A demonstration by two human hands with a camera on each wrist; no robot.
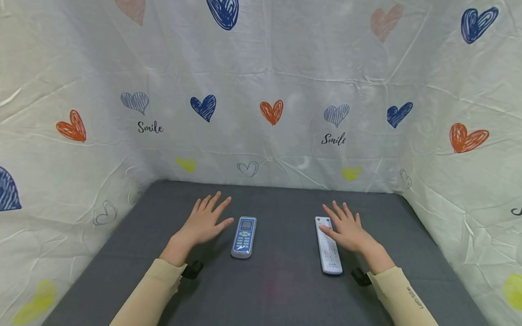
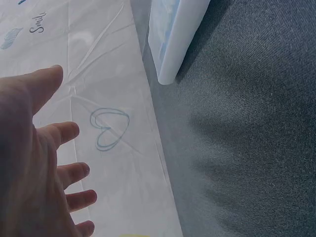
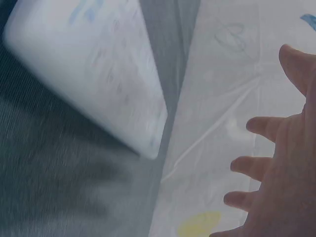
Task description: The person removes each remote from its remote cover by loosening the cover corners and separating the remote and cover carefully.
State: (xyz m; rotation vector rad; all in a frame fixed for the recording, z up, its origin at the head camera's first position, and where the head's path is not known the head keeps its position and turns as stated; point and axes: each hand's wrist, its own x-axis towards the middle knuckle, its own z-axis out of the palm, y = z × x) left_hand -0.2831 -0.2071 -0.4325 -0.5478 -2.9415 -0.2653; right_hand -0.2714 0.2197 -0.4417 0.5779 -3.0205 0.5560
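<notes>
Head view overhead; wrist views close, forward-facing.

Two remote controls lay flat and face up on the grey cloth-covered bench (image 1: 277,280), well apart, their long sides running roughly away from the person.

The blue remote (image 1: 244,237) was the shorter and broader one. It had a pale blue face in a silvery-white casing, a small grey display at its far end and rows of light buttons below. It lay just beside the thumb of the left hand (image 1: 204,222), without touching it.

The white remote (image 1: 328,245) was long and slim, with a red button at its far end and rows of pale keys down its length. It was tilted slightly, its near end further right. The thumb of the right hand (image 1: 347,228) rested on its upper part.
</notes>
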